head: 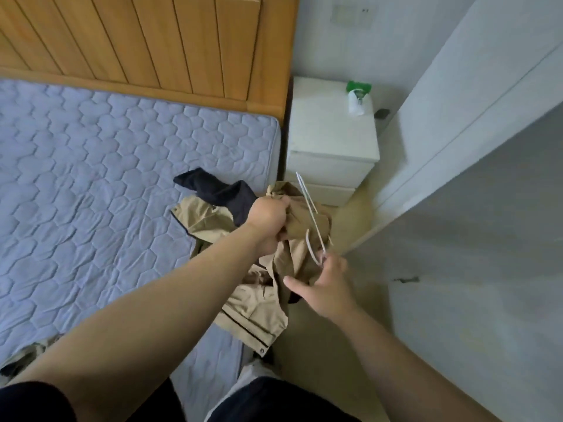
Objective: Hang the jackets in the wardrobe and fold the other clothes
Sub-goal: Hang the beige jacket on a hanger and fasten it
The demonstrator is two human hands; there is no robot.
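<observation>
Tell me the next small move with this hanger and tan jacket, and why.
Probably slide one arm of the white hanger into the tan jacket's neck: the left hand grips its bunched fabric, the right hand holds the hanger near the hook, and the hanger seems to lie outside the fabric.

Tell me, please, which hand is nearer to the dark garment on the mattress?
Left. The left hand grips the tan jacket right beside the dark garment; the right hand holds the white hanger farther off, past the mattress edge.
</observation>
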